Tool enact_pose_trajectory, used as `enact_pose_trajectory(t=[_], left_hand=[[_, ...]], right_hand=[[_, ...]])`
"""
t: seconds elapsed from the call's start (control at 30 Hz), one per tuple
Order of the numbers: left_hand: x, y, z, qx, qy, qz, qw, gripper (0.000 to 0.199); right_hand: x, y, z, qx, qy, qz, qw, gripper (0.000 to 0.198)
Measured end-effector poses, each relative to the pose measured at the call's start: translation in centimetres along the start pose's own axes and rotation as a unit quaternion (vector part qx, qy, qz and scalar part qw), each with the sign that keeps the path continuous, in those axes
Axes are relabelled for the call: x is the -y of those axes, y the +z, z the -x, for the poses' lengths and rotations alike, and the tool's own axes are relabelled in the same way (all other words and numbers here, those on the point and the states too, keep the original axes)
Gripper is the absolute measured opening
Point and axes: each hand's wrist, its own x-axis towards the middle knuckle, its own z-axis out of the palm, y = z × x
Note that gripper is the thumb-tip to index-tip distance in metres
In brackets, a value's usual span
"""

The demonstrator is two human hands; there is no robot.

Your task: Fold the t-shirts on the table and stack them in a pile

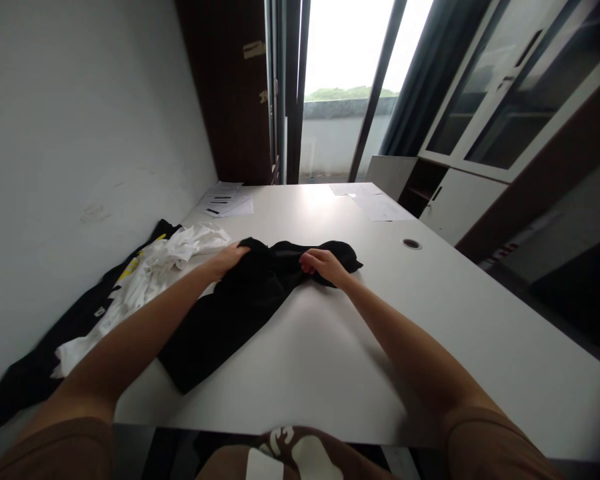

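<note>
A black garment (250, 293) lies bunched across the white table, one long part stretching toward the front left and a rumpled end to the right. My left hand (226, 260) grips its upper left edge, the fingertips tucked behind the cloth. Over the garment's right part, my right hand (321, 263) is closed with its fingers curled; whether a fold of cloth is pinched in them is hard to make out. Left of my left hand is a crumpled white garment (155, 280).
Another dark garment (50, 353) with a yellow part lies along the wall. Printed papers (225, 200) are at the far left, more sheets (375, 201) at the far right. A round cable hole (412, 245) sits in the table (380, 373). White cabinets (480, 200) stand at the right.
</note>
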Motion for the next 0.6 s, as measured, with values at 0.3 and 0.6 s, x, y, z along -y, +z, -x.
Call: enact_pose_trajectory(t=[0.3,0.6], left_hand=[[-2.1,2.5,3.6,0.095,0.215,-0.397,0.887,0.032],[2.3,-0.1,-0.1,0.139,0.085,-0.500,0.850,0.029]], right_hand=[[-0.2,2.8,1.6,0.128,0.190,-0.142,0.963,0.055],[1.7,4.0,1.0,-0.091,0.114,-0.222,0.964,0.022]])
